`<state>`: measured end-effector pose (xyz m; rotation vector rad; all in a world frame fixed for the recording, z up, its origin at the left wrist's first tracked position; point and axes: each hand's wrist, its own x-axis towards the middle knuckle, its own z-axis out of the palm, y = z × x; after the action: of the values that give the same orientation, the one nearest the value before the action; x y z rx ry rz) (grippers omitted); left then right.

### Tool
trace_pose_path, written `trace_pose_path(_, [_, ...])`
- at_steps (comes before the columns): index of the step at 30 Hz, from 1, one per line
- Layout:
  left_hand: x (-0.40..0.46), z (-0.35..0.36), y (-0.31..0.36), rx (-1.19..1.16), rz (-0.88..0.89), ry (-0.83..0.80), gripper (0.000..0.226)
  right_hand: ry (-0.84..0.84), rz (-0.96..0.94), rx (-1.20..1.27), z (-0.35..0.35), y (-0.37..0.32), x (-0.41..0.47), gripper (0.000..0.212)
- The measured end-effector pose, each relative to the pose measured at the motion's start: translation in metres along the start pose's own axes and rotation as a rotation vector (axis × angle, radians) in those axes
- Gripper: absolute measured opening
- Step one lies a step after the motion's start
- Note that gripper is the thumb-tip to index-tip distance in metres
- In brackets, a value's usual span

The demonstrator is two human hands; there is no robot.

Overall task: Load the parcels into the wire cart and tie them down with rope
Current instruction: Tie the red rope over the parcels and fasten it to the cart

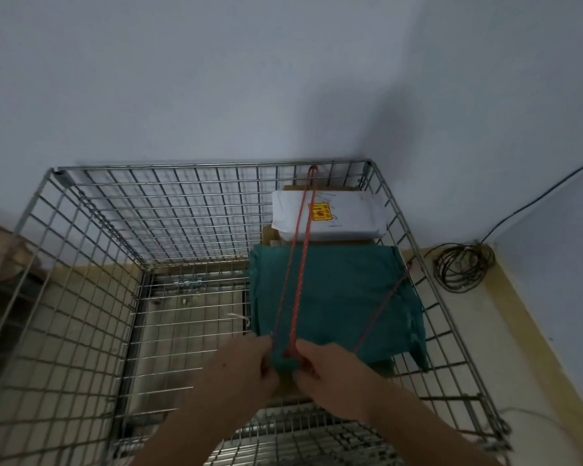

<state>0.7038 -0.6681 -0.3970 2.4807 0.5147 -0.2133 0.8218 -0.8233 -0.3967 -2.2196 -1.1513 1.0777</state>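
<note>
Both hands on the red rope at the near edge of the green parcel.

From the head camera: the left hand (246,368) and right hand (330,371) reach forward into the wire cart (91,250), knuckles up, fingers curled, meeting just short of the green parcel's (344,297) near edge. Each pinches the red rope (298,274) where its two strands come together between the thumbs. From there the strands run taut across the green parcel's top, over the white parcel (350,213) beyond it, and loop round a wire of the cart's far wall. A third strand angles off across the green parcel toward the cart's right side. Both parcels sit along that right side, on brown boxes barely showing beneath.
</note>
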Motion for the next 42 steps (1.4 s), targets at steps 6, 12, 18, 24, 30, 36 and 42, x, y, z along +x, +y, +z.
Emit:
trace_pose_path(6, [0.000, 0.021, 0.013, -0.358, -0.242, 0.015, 0.021, -0.018, -0.069, -0.128, 0.012, -0.007, -0.008, 0.021])
trace_pose_path(12, [0.000, 0.031, 0.010, -0.597, -0.363, 0.134, 0.042, -0.051, -0.050, -0.297, 0.017, -0.001, -0.013, 0.035])
trace_pose_path(18, [0.011, 0.041, 0.016, -0.335, -0.376, 0.067, 0.034, -0.069, -0.027, -0.304, 0.019, 0.002, -0.011, 0.024])
trace_pose_path(24, [0.015, 0.037, 0.014, -0.271, -0.442, 0.101, 0.028, 0.178, 0.166, -0.510, -0.028, 0.048, -0.017, 0.010])
trace_pose_path(30, [0.016, 0.035, 0.003, -0.193, -0.441, 0.045, 0.024, 0.430, 0.412, -0.696, -0.072, 0.111, -0.019, 0.022])
trace_pose_path(36, [0.020, 0.038, 0.002, -0.173, -0.449, 0.037, 0.026, 0.488, 0.436, -0.548, -0.093, 0.120, -0.004, 0.024])
trace_pose_path(42, [0.022, 0.045, 0.013, -0.088, -0.415, 0.072, 0.031, 0.390, 0.401, -0.584, -0.109, 0.112, 0.016, 0.025])
